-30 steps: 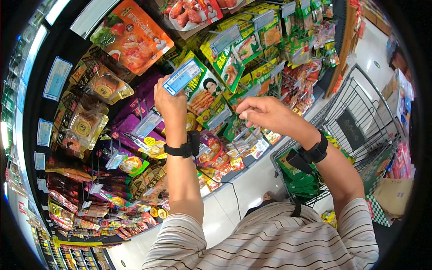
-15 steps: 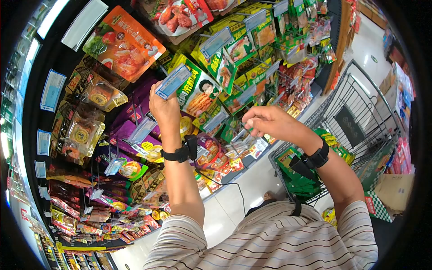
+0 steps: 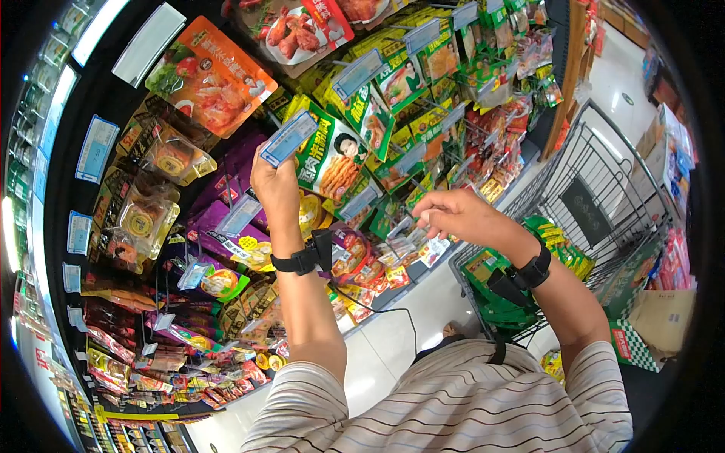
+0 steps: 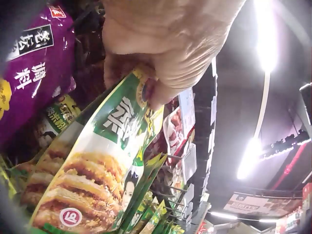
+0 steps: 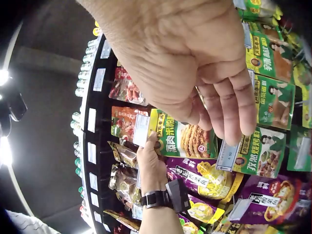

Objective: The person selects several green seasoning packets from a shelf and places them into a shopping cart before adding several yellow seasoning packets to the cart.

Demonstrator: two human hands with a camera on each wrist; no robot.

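Observation:
In the head view my left hand (image 3: 276,181) is at a green-and-white seasoning packet (image 3: 332,162) with a picture of breaded meat, hanging on the rack beside a price tag (image 3: 288,138). Seen from the left wrist, thumb and fingers of the left hand (image 4: 170,44) pinch the packet's (image 4: 83,180) top corner; some fingertips are hidden behind it. My right hand (image 3: 459,213) hovers apart from the rack, holding nothing. From its own wrist camera, the right hand (image 5: 190,73) shows its palm, with fingers relaxed and slightly bent.
Purple seasoning packets (image 3: 226,230) hang below the left hand, and an orange packet (image 3: 214,79) hangs above left. More green packets (image 3: 400,79) line the rack to the right. A wire shopping cart (image 3: 627,189) holding green packets (image 3: 491,279) stands at the right.
Over the last second, my left hand has shifted slightly left and down in the head view, still at the packet. The right hand has moved a little right and down.

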